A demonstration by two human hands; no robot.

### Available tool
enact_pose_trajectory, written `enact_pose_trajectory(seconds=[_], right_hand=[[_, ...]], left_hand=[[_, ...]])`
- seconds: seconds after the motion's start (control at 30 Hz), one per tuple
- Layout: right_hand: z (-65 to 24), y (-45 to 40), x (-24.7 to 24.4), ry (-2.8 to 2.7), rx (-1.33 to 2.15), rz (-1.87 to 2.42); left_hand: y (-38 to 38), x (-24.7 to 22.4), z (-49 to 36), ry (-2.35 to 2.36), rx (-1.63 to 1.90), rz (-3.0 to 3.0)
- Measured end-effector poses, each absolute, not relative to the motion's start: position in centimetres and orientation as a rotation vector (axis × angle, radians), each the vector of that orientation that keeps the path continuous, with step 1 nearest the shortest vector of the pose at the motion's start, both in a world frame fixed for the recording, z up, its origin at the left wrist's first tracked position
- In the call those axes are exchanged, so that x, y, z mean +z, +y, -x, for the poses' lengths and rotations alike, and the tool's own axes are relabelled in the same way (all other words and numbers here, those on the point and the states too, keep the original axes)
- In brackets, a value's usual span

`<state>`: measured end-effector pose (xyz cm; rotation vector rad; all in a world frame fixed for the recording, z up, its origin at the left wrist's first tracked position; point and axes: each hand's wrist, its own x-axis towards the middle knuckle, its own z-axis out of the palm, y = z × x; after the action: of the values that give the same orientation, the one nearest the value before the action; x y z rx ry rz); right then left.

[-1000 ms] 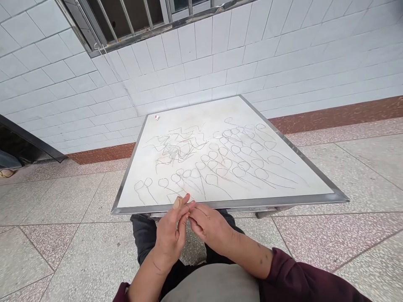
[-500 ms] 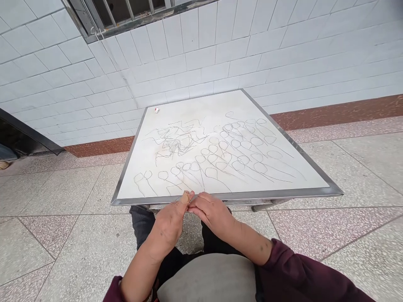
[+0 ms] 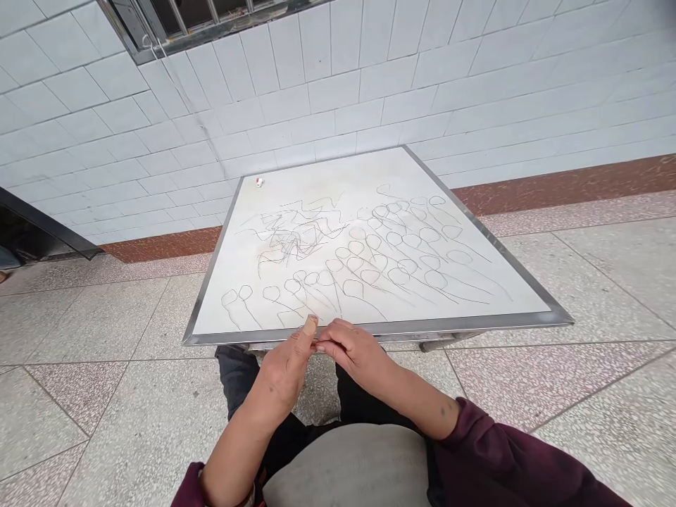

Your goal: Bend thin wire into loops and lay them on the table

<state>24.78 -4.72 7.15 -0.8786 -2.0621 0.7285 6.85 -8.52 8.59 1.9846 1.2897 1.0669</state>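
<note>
The left hand [image 3: 285, 373] and right hand [image 3: 353, 352] sat together just at the near metal rim of the white worktop [image 3: 370, 325]. The fingers [image 3: 338, 336] were curled and met at their tips, with the left thumb [image 3: 310, 325] raised; I could not tell whether they pinched anything small. Thin dark lines covered much of the surface: rows of loops with trailing tails [image 3: 406, 260] to the right, a scribbled tangle [image 3: 298, 236] to the left. A small red-and-white object [image 3: 259, 182] lay near the far corner, well apart from the hands.
</note>
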Motion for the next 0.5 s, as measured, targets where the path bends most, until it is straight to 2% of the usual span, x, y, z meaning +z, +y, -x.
enact_pose_trajectory(seconds=[0.2,0.33,0.5], right_hand=[[-25.3,-4.6,7.1,-2.174,0.636,0.812],[-25.3,-4.6,6.9,-2.236,0.534,0.827],[-25.2,-4.5,6.5,-2.259,0.441,0.843]], left_hand=[[-8.3,8.5,-7.0,1.297,1.018,-2.355],[-8.0,7.9,-6.9,1.382,0.858,-2.617],[-7.8,7.2,-7.1,1.498,0.792,-2.642]])
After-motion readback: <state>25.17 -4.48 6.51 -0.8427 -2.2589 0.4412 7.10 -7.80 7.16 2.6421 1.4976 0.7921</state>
